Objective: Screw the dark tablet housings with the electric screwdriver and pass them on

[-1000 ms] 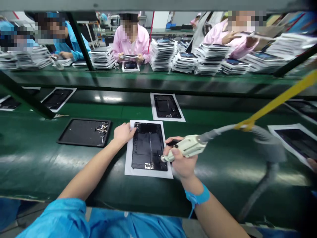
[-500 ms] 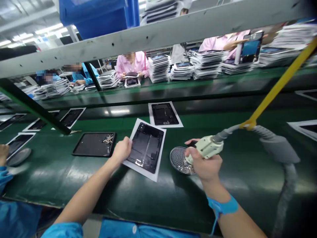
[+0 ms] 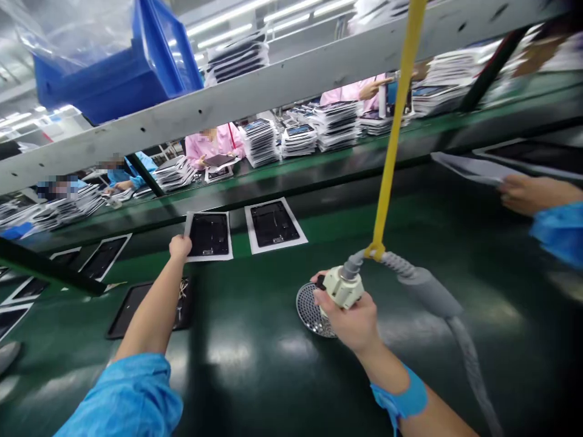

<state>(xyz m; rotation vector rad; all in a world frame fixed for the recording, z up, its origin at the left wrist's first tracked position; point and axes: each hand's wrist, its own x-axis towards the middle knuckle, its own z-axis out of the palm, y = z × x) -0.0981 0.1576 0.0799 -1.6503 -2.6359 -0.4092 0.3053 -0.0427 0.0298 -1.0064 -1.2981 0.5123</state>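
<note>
My left hand (image 3: 180, 247) is stretched far out and closed on the left edge of a white sheet, on which a black tablet housing (image 3: 209, 234) lies. My right hand (image 3: 355, 325) grips a pale green electric screwdriver (image 3: 344, 286) with a grey cable at its top. Its lower end is over a round, perforated grey dish (image 3: 310, 308) of small screws; my hand hides whether the tip touches them. Beneath my left forearm lies a black tray (image 3: 132, 306) with slender metal parts, partly covered.
A second housing (image 3: 274, 223) on white paper lies just right of the first. A yellow strap (image 3: 394, 142) holds up the cable. At right, a co-worker's hand (image 3: 523, 193) holds a white sheet. A grey rail (image 3: 237, 87) crosses above the green bench (image 3: 255, 376).
My left hand has carried the sheet with its housing forward and left, beside the other one. My right hand stays over the dish with the screwdriver. A co-worker's hand has appeared at right.
</note>
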